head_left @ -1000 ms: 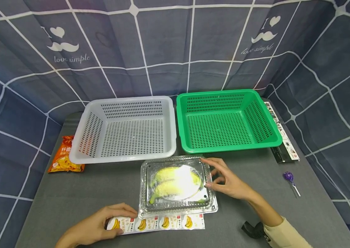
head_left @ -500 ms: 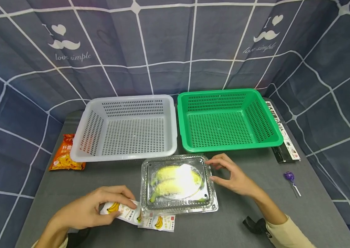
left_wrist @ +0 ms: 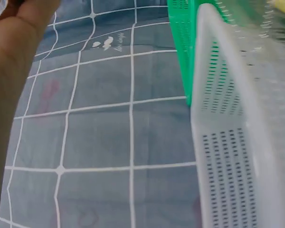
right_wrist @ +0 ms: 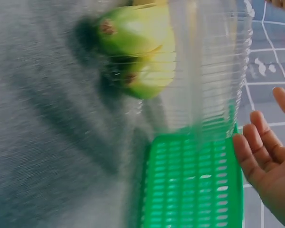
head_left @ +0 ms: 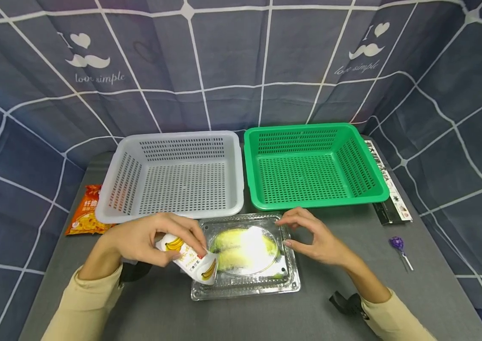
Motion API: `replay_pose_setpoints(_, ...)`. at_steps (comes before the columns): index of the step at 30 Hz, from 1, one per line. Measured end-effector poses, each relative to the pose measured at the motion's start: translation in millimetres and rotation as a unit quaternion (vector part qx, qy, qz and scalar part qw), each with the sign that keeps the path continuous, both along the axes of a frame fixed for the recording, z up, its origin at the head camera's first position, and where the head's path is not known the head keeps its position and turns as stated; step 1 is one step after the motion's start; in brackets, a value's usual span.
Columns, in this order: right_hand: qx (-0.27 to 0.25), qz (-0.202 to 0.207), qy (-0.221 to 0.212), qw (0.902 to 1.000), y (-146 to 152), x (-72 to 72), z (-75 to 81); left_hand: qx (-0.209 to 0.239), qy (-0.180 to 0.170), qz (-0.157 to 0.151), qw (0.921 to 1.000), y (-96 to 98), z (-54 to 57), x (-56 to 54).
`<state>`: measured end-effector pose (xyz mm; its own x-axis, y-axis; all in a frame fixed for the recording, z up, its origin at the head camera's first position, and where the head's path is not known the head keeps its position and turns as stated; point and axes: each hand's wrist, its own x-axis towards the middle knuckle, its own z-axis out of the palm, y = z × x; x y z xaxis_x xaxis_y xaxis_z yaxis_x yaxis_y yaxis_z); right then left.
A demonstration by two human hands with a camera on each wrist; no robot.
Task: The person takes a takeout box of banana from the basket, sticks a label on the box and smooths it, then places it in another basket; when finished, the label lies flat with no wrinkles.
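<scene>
Pinching a banana-printed strip (head_left: pixel 191 266) between thumb and fingers, our left grip (head_left: pixel 144 237) hangs at the left side of the clear box (head_left: pixel 245 285), easily the nearer hand to that strip. Look at the slant: its long axis runs from under our fingers rightward and back towards us, the free end overlapping the box's left part as seen from above; touching it or just clear, we can't tell! Across the box, our right grip (head_left: pixel 319 241) holds nothing, thumb and index finger spread wide at the right edge, contact too close to call. Yellow-green fruit (head_left: pixel 229 258) shows through the top. Everything turns, we'd judge, on that slant: the strip lies right of the left palm and nearer us, the box on the worktop (head_left: pixel 258 319) between both hands.
</scene>
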<state>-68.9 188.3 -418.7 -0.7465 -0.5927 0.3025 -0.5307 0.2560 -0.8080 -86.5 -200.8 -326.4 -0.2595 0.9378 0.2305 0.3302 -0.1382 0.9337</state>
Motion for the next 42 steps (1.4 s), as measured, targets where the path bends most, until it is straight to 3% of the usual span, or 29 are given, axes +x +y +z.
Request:
replay_pose_setpoints(5, 0.006, 0.048, -0.002, 0.9988, -10.3, -4.9, 9.2, -0.056, 0.001, 0.018, 0.9983, 19.5, 7.9, -26.5)
replay_pose_setpoints(10, -0.006, 0.111, -0.008, 0.9938, -24.7, -9.0, 15.6, -0.06, 0.012, -0.02, 0.9979, 41.0, 6.5, -48.6)
replay_pose_setpoints(16, -0.026, 0.194, -0.019, 0.9806, -39.8, -14.5, 24.2, -0.069, -0.003, -0.052, 0.9962, 61.7, 4.1, -61.6)
replay_pose_setpoints(20, -0.021, 0.221, -0.035, 0.9744, -44.5, -15.7, 23.4, -0.084, -0.01, -0.041, 0.9956, 65.7, 3.8, -65.5)
replay_pose_setpoints(24, -0.033, 0.23, -0.029, 0.9723, -46.6, -16.6, 22.8, -0.098, 0.005, 0.01, 0.9951, 60.9, 1.7, -68.9)
replay_pose_setpoints(31, -0.009, 0.161, -0.02, 0.9868, -43.2, -17.0, 25.9, -0.104, 0.042, 0.128, 0.9854, 52.6, -5.7, -72.3)
replay_pose_setpoints(34, -0.015, 0.147, -0.03, 0.9886, -42.2, -18.5, 26.1, -0.104, 0.073, 0.177, 0.9761, 50.5, -8.4, -72.2)
replay_pose_setpoints(42, -0.065, 0.117, -0.117, 0.9841, -41.4, -21.6, 28.2, -0.102, 0.147, 0.289, 0.9406, 41.4, -9.6, -64.6)
